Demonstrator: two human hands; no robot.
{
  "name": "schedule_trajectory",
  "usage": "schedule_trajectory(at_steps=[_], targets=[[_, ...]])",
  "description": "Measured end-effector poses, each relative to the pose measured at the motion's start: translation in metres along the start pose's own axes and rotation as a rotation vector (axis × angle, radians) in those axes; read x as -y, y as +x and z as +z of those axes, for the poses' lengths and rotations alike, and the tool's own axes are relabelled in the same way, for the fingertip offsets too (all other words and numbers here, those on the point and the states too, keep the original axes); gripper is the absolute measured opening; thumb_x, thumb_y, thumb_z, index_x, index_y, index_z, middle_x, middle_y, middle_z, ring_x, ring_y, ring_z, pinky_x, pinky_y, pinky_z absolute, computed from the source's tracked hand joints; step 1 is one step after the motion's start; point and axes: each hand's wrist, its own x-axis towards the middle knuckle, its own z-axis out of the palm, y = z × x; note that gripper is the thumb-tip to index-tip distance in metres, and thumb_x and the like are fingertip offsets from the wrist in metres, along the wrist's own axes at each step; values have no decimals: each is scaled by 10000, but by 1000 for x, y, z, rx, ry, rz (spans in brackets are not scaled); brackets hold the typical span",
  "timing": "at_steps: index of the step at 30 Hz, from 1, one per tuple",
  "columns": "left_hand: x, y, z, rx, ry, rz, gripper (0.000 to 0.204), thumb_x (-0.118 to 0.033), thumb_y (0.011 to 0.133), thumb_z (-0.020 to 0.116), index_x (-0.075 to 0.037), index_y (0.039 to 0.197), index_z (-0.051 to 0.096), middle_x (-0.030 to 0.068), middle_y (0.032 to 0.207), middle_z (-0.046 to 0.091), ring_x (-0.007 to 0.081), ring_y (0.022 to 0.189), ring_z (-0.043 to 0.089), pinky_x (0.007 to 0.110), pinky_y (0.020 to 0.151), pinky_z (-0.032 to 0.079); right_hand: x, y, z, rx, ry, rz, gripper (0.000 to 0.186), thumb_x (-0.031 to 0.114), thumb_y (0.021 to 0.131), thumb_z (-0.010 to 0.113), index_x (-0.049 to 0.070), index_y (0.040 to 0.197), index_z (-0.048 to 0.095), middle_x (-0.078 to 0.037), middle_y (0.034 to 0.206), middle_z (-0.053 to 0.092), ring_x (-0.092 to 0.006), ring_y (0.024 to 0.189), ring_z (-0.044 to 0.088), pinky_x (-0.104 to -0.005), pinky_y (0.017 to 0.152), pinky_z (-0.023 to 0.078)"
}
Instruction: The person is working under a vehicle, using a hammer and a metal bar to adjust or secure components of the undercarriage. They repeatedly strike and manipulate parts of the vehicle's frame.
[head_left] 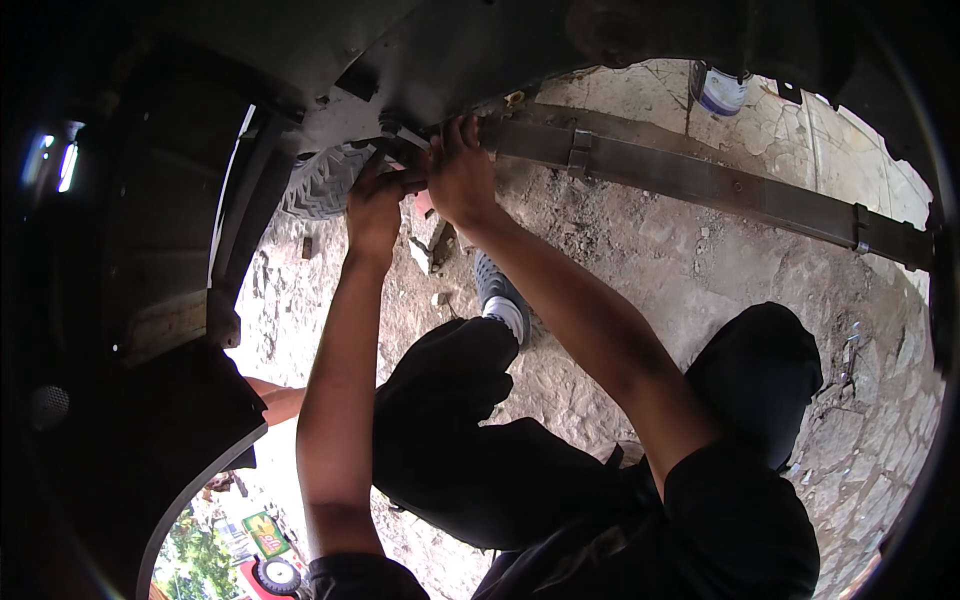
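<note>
Closest to us, the dark vehicle body point(440, 50) spans the top and the left side. Beneath it we see the rough, dusty ground point(620, 260). One long metal bar point(690, 175) crosses the upper right; its long axis slopes gently down toward the right, and its left end disappears behind the right hand point(462, 175). We cannot tell whether the two touch. The bar's lower edge borders our widest open room, which reaches down to the dark right knee point(755, 365). Around the hands, room is tight: body above, one chunky tyre point(322, 183) just left, bar to the right.

Our left hand point(373, 215) has its grip closed around one dark metal piece point(412, 186), held under the body between the two hands. The part we see runs roughly sideways, left to right; fingers hide its ends. The right grip has bent fingers, but we cannot tell what it holds.

We count one pale pail point(722, 92) beyond the bar, one grey shoe point(500, 285) below the hands, one broken block point(425, 243) near that shoe, and two clamps point(579, 152) around the bar.
</note>
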Motion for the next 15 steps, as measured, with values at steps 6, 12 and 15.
schedule_trajectory(at_steps=[6, 12, 15], targets=[[-1, -8, 6, 67, 27, 52, 601, 11, 878, 432, 75, 1476, 433, 211, 1142, 732, 264, 1098, 699, 345, 1043, 472, 2, 12, -11, 58, 106, 76, 372, 137, 911, 568, -72, 1217, 603, -351, 1249, 570, -532, 1226, 533, -523, 1017, 511], [3, -2, -1, -18, 35, -14, 627, -35, 863, 461, 49, 1485, 434, 199, 1137, 736, 253, 1084, 696, 336, 1031, 469, -17, 14, 6, 12, -80, -122, 361, 257, 939, 627, -77, 1074, 652, -344, 1189, 589, -499, 1109, 597, -512, 987, 530], [5, -7, 5, -65, 86, -37, 647, -47, 840, 459, 59, 1479, 435, 179, 1129, 741, 235, 1059, 690, 310, 1010, 455, -23, 17, 1, 231, 163, 100, 470, 197, 1043, 442, -122, 1387, 430, -402, 1509, 360, -518, 1241, 566, -539, 1029, 513]])
